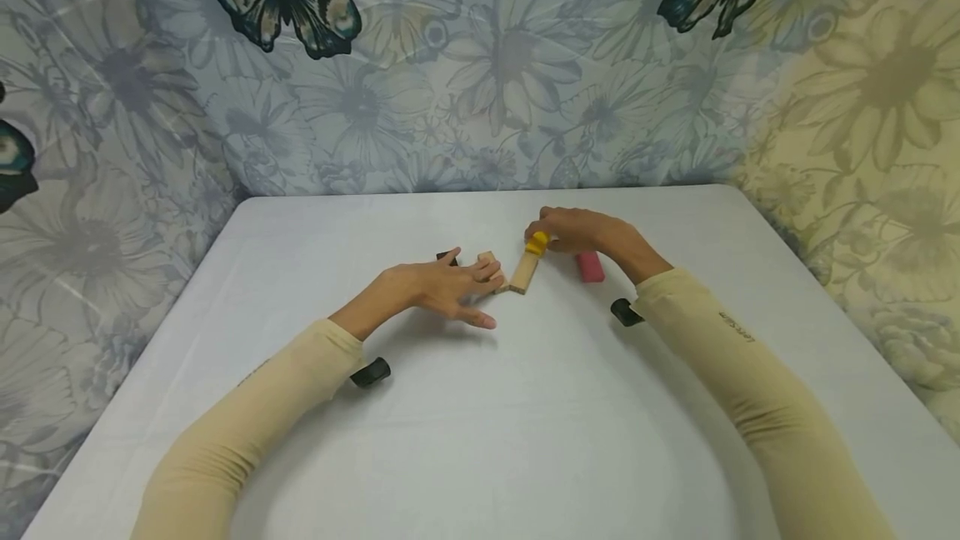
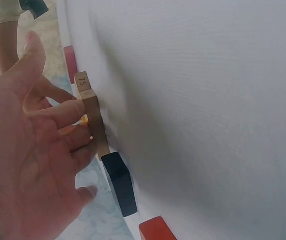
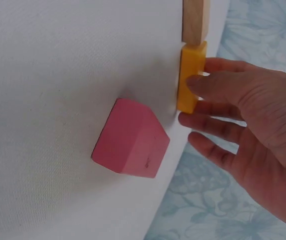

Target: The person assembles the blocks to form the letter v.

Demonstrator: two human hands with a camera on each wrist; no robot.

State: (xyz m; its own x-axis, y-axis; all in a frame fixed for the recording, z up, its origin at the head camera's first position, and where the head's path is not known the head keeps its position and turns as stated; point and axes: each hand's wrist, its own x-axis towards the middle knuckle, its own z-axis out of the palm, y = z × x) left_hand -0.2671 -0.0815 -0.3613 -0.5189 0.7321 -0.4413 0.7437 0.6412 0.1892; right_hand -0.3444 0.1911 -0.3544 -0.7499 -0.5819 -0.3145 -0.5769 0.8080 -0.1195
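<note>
My right hand (image 1: 573,229) pinches a yellow block (image 3: 189,80), thumb on its near face and fingers behind it. The yellow block lies end to end with a plain wooden block (image 1: 525,272). My left hand (image 1: 450,286) is spread, thumb out, with its fingertips right at a second wooden block (image 2: 96,120) in the left wrist view. The two wooden blocks meet at their near ends, where small numbers are printed. Just left of them is a black block (image 2: 119,182), partly hidden behind the left hand in the head view.
A pink block (image 1: 590,267) lies to the right, under the right wrist. A red block (image 2: 157,230) shows at the bottom of the left wrist view. Beyond the far edge of the white table (image 1: 487,440) hangs a floral, butterfly-printed cloth (image 1: 517,82).
</note>
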